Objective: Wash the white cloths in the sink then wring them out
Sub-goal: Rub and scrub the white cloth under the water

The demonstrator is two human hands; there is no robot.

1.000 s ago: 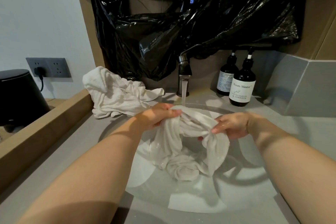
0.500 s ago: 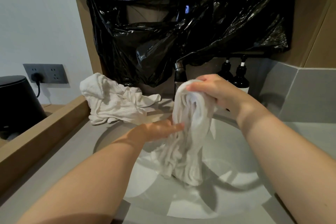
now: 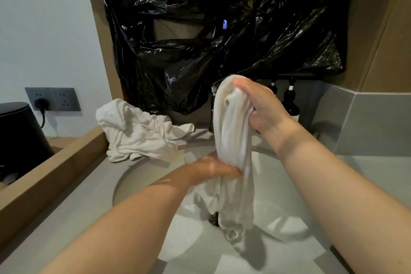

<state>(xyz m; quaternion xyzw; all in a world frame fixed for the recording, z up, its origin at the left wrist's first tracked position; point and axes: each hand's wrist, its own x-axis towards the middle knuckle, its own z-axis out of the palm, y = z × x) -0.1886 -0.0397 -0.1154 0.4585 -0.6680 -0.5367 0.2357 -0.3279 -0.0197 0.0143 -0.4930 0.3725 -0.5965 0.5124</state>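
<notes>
At centre frame the right hand (image 3: 260, 107) grips the top of a wet white cloth (image 3: 231, 140), which hangs as a long bunched rope over the sink (image 3: 289, 218). Lower down, the left hand (image 3: 213, 169) clasps the cloth's middle, and its tail dangles above the drain (image 3: 214, 218). A heap of white cloths (image 3: 138, 131) lies on the counter at centre left. Crumpled black plastic sheeting (image 3: 200, 40) fills the top. A pump bottle (image 3: 290, 100) stands behind the right hand, and a wall socket (image 3: 53, 98) sits at far left.
</notes>
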